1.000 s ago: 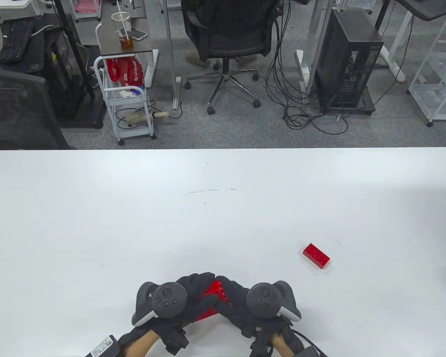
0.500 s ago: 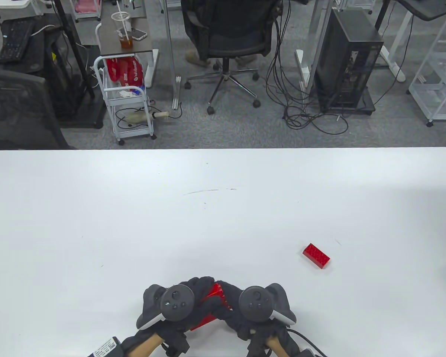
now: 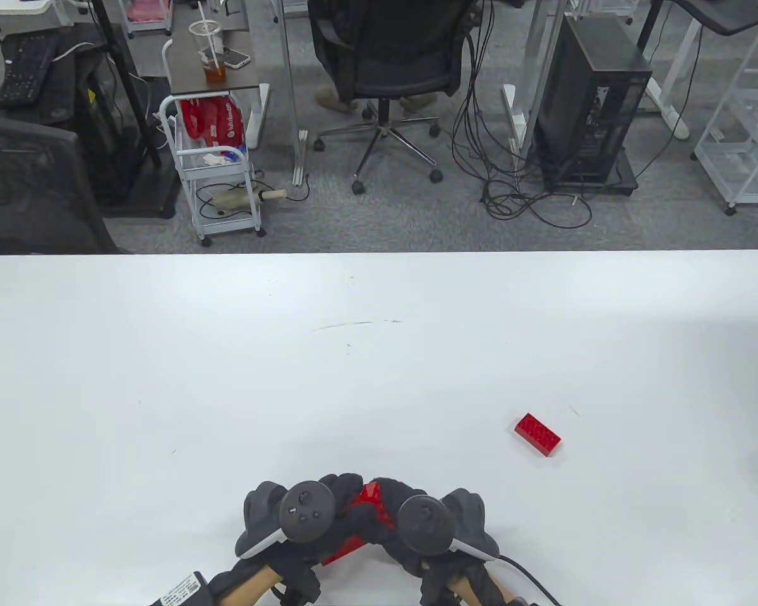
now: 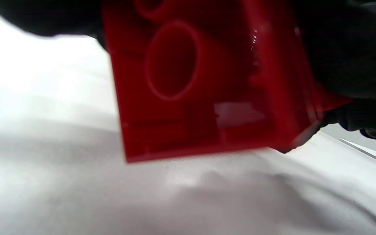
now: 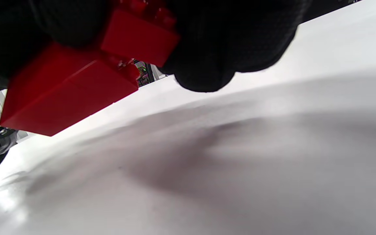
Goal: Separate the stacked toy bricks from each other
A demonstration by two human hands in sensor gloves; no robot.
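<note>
Both gloved hands meet near the table's front edge and grip a stack of red toy bricks point(image 3: 361, 512) between them, held above the table. My left hand point(image 3: 328, 511) holds the lower, larger brick point(image 4: 201, 88), whose hollow underside shows in the left wrist view. My right hand point(image 3: 395, 514) grips the upper brick point(image 5: 140, 36); in the right wrist view it sits tilted against the larger brick point(image 5: 67, 89), with a gap opening at one end. A single red brick point(image 3: 537, 433) lies alone on the table to the right.
The white table point(image 3: 290, 366) stretches far ahead and to both sides. Beyond its far edge are an office chair point(image 3: 385, 69), a white cart point(image 3: 218, 170) and a computer tower point(image 3: 590, 107). A cable point(image 3: 524, 577) trails from my right wrist.
Both hands have drawn closer together and slightly toward the front edge, the trackers tilting inward. The bricks stay gripped between them. The lone brick has not moved.
</note>
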